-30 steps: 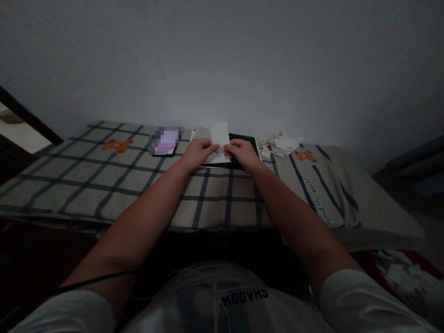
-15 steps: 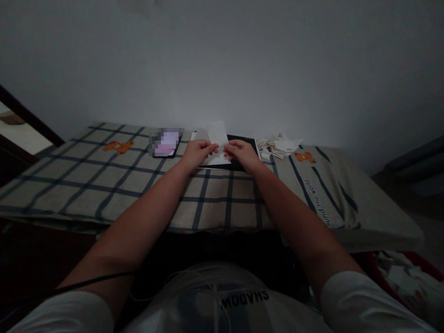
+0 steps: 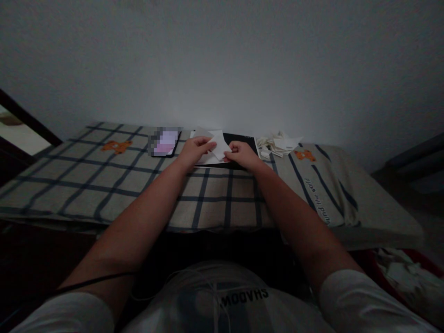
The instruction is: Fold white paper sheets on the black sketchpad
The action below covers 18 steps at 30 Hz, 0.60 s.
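A small white sheet of paper is held between my two hands, tilted above a black flat board or folder. My left hand pinches its left side between thumb and fingers. At the lower right corner, my right hand grips the same paper with thumb and fingertips. More white paper lies on the black board under my left hand, partly hidden by it. To the right of the board rests a loose heap of white paper pieces.
A phone with a lit, blurred screen lies left of the board. A checked cloth with orange bear prints covers the table against a grey wall. On the lower right, a red container holds many paper pieces.
The paper has been lowered and turned; it stood more upright before, and its lower right corner now sits in my right fingers. The hands have stayed nearly in place.
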Each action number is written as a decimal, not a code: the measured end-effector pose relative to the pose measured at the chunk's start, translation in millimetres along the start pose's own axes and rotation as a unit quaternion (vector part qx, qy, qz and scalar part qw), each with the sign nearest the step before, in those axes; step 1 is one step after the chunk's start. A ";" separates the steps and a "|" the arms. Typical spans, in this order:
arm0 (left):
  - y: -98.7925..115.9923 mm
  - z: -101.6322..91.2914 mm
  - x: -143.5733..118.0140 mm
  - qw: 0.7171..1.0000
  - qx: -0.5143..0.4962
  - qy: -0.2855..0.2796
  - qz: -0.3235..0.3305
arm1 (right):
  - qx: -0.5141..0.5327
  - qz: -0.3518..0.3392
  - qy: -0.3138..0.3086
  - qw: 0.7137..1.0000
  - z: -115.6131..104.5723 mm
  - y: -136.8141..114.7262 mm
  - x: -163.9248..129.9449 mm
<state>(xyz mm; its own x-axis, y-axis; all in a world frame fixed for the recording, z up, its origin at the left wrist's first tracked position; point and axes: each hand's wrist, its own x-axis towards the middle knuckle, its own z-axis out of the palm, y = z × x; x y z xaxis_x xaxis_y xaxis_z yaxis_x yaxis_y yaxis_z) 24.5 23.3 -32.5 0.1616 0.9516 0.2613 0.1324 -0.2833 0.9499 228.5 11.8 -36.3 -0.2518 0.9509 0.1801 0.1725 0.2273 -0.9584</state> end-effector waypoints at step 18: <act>-1.3 2.1 3.7 0.997 -0.073 -0.004 -0.034 | 0.125 0.004 0.050 0.991 -6.5 2.8 7.3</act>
<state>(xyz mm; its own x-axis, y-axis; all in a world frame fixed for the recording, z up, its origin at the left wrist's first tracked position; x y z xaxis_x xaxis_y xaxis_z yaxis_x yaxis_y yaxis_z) 27.0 26.9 -33.1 0.1659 0.9669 0.1938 -0.0002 -0.1965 0.9805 233.4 20.7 -36.3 -0.1545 0.9713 0.1806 -0.0693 0.1717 -0.9827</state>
